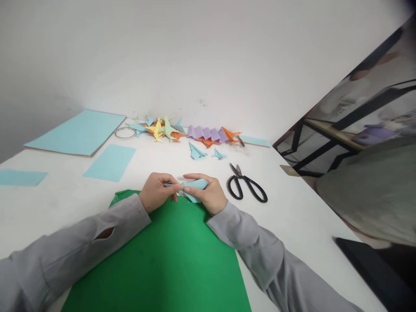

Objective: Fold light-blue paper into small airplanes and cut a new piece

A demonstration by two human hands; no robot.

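Between my two hands is a small piece of folded light-blue paper (196, 185), held just above the far edge of a green sheet (182, 255). My left hand (158, 190) pinches its narrow left end between thumb and fingers. On the wider right part, my right hand (211, 194) grips with the thumb in front and fingers behind. The fingers cover part of the folds. Just beyond my hands lie two small folded light-blue paper pieces (196, 151). To the right of my right hand rest black-handled scissors (238, 175), blades pointing away.
Along the wall sit several colourful origami figures (160, 129) and a purple pleated paper strip (208, 133). At left are a stack of light-blue paper (78, 132), a cut rectangle (110, 163), a smaller piece (22, 177) and a ring-shaped roll (125, 133). A dark object (367, 264) is at the right edge.
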